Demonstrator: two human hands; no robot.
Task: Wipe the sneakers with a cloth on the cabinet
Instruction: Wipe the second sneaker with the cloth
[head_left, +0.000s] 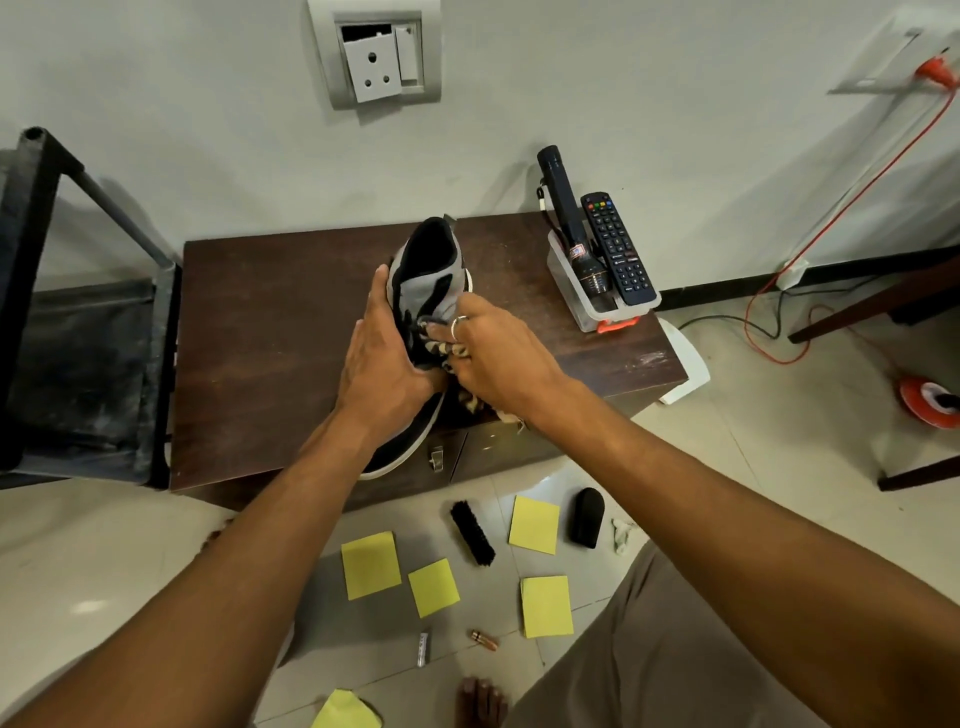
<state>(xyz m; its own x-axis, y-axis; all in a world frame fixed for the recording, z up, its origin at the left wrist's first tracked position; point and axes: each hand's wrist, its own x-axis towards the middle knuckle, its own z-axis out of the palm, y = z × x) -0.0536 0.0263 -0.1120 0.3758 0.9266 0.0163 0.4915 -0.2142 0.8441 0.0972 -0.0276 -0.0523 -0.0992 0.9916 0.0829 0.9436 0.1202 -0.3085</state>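
The sneaker (426, 280) had a grey upper crossed by black panels, a black lining inside its opening, black laces and a white midsole rimmed in black along the toe. It lay lengthwise on the dark brown wooden cabinet (270, 322), heel towards the wall and toe towards the person, the toe reaching just past the cabinet's front edge. The left hand (382, 358) gripped it from the left, fingers laid up along the side and thumb wrapped over the front part. The right hand (498, 358), a silver ring on one finger, was curled round a bunched cloth (470, 400) patterned in cream and dark brown, pressing it against the laces; a loose end of the cloth trailed onto the cabinet top beneath the wrist.

At the cabinet's right rear corner a clear plastic container (576, 301) held a black torch (571, 223) and a black remote (618, 249). The torch carried a small red and white label, and the remote had white print near its lower end, both too small to read
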